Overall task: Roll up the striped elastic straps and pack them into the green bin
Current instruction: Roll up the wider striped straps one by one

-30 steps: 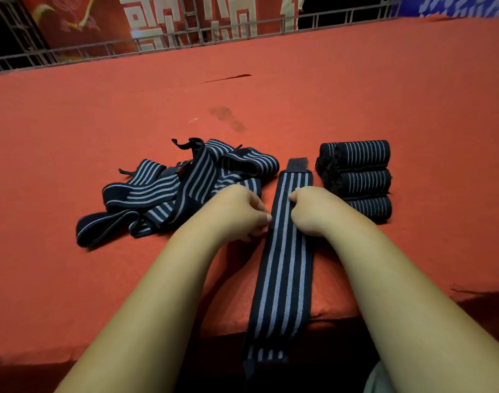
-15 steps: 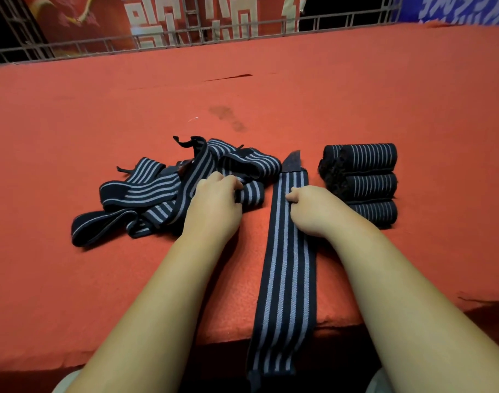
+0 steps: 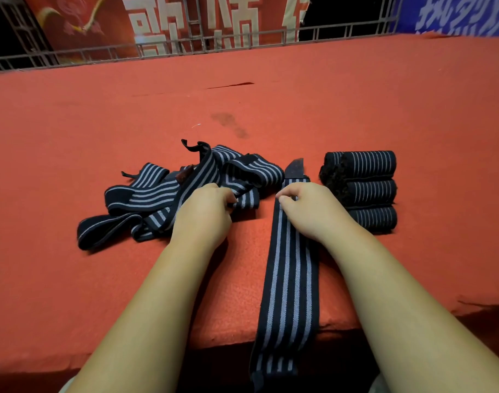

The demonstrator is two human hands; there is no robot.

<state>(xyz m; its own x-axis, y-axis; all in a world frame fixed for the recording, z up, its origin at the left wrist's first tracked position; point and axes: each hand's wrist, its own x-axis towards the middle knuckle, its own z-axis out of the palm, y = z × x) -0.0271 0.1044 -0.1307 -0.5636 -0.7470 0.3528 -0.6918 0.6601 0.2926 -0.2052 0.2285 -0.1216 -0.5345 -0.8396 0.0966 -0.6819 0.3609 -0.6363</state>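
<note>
On the left, a tangled pile of straps, black with pale grey stripes, lies loose on the red table. The left hand rests at the pile's right side, fingers curled onto one strap end. Beside it, the flat strap lies straight, its long axis running from the person outward; the near end hangs over the table's front edge and the plain black tab points away. The right hand pinches this strap near the tab, fingers curled. Just right, three rolled straps lie side by side, touching. Bare red surface extends to the far railing.
</note>
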